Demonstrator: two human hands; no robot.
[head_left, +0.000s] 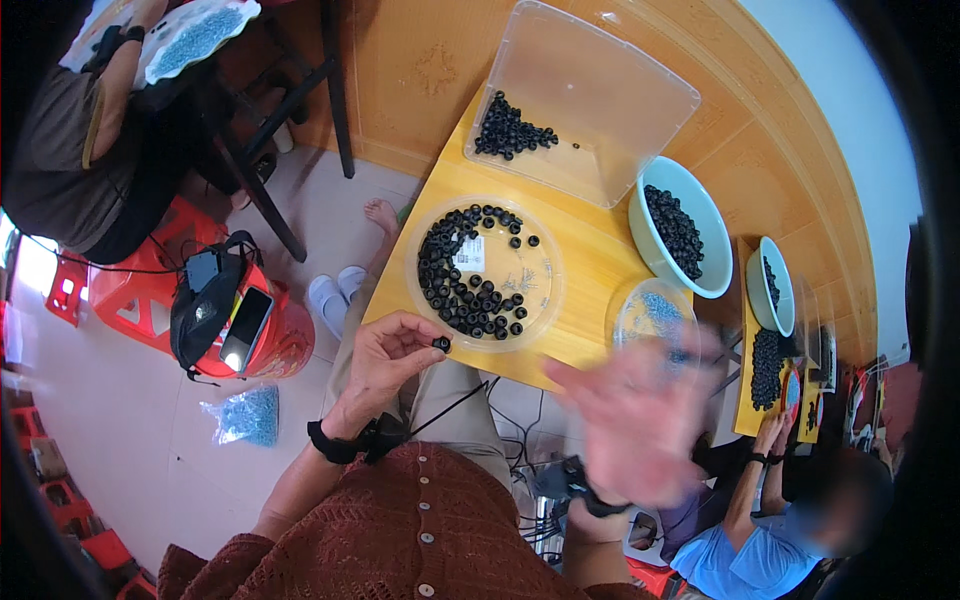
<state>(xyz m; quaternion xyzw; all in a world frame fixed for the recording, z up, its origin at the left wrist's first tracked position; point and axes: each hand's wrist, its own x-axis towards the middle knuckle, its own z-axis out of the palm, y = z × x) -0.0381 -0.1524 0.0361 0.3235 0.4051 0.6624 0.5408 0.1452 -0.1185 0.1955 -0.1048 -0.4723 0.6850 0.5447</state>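
At the near edge of the table [588, 262], the left hand [386, 352] pinches a black bead [441, 344] beside the round tray [552, 305], while the right hand [640, 415], well to the bead's right and nearer the dish [626, 318] of silver bits [660, 308], looks spread, though blurred.

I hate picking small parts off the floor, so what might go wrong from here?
Two risks stand out. The left hand pinches one small black ring between its fingertips, at the near edge of the round clear tray; it could slip and drop into the lap or to the floor. The right hand, blurred, appears just in front of the clear dish of small pieces; a knock there might scatter them.
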